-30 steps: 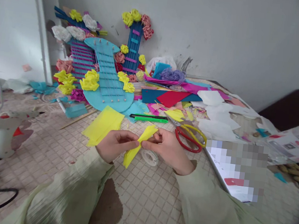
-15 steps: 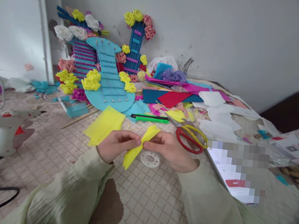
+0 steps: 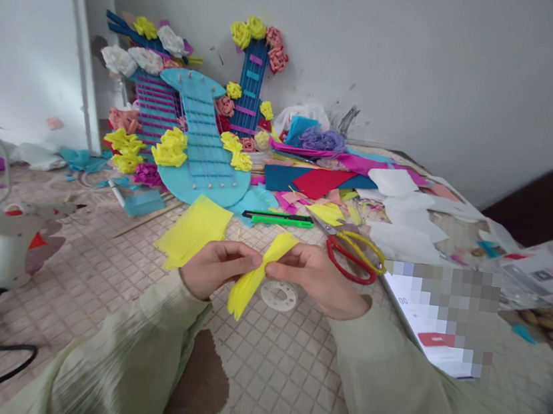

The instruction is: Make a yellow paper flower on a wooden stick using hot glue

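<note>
A yellow paper strip (image 3: 249, 284) is pinched at its middle between my left hand (image 3: 216, 268) and my right hand (image 3: 315, 279), above the tiled table. Both hands are closed on it, thumbs and fingertips meeting at the crease. The strip's ends fan out above and below the pinch. Just under my right hand lies a white tape ring (image 3: 280, 295). A loose yellow paper sheet (image 3: 194, 230) lies flat behind my left hand.
Red and yellow scissors (image 3: 354, 255) and a green cutter (image 3: 278, 218) lie behind my hands. A white glue gun (image 3: 6, 241) with a black cord stands at left. Blue craft pieces with paper flowers (image 3: 199, 137) lean on the wall. Paper scraps (image 3: 402, 209) lie at right.
The hands stayed in place and kept pinching the strip; its lower end has bunched slightly fuller.
</note>
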A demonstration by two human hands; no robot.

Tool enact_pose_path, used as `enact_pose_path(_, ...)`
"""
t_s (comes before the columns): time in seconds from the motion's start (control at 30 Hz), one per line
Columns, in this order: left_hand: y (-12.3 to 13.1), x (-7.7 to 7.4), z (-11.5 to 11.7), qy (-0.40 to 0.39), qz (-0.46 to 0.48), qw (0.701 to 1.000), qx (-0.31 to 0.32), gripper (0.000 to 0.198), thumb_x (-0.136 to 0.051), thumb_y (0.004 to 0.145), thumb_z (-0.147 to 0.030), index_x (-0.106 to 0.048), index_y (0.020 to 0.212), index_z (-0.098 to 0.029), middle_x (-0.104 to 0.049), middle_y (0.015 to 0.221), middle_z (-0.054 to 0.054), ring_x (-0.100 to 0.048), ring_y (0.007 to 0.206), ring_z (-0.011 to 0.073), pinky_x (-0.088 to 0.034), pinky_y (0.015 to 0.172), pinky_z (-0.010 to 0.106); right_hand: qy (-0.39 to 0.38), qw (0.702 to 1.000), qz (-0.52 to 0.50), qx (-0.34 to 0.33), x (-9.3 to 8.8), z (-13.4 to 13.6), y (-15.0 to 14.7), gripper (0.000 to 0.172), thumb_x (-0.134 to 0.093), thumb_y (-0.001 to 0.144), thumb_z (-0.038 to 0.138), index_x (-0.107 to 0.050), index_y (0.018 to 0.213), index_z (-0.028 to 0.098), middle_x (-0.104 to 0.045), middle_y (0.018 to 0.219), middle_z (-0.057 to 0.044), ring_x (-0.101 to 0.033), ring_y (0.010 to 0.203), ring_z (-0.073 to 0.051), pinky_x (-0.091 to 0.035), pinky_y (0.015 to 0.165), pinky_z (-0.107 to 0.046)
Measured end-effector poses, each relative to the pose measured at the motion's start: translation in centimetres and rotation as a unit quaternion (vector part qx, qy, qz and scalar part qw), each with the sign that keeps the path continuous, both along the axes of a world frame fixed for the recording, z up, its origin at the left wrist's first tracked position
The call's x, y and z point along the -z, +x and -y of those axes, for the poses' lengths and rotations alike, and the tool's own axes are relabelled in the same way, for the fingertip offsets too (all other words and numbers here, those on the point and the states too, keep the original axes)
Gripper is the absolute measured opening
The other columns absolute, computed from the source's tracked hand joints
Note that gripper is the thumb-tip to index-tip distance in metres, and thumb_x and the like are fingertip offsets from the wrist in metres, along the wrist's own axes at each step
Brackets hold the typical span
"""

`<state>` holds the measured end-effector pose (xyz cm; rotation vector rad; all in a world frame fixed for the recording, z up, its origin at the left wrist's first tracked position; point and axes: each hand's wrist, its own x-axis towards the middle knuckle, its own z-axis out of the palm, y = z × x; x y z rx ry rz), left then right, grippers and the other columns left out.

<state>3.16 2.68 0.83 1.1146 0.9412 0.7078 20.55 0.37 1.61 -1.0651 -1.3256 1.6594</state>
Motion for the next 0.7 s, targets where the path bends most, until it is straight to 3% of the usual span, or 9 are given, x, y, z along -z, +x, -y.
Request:
enact_pose_path(0.27,0.0,-0.3,0.2,0.040,-0.021,0.999,0.015,0.022,-0.062,0.062,-0.035,-0.060,0.065,-0.013,-0.050,0.052,-0.003,-0.042,0.048,0.0062,-0.031,0.046,0.020,0.004,1.000,0.006,-0.005,-0.2,0.1,-0.1,0.025,-0.064,0.063,0.028,-0.061,0.084,0.015,-0.064,0.084,-0.004,-0.058,0.080,-0.015,-0.045,0.074,-0.031)
enact_pose_path(0.47,0.5,-0.9,0.4,0.073,-0.074,0.994,0.012,0.021,-0.065,0.057,-0.032,-0.055,0.063,-0.014,-0.046,0.048,-0.005,-0.036,0.042,0.0048,-0.025,0.040,0.018,0.034,0.997,0.075,0.015,-0.1,0.2,-0.3,0.022,-0.062,0.065,0.031,-0.062,0.081,0.015,-0.063,0.077,-0.003,-0.058,0.075,-0.016,-0.045,0.066,-0.029)
enact_pose_path(0.7,0.5,-0.7,0.4,0.074,-0.079,0.994,0.016,0.019,-0.063,0.059,-0.030,-0.054,0.064,-0.014,-0.047,0.049,-0.006,-0.039,0.043,0.0049,-0.029,0.040,0.017,0.091,0.984,0.147,0.047,-0.3,0.2,-0.5,0.021,-0.061,0.065,0.030,-0.062,0.079,0.014,-0.063,0.076,-0.004,-0.057,0.067,-0.014,-0.044,0.056,-0.025)
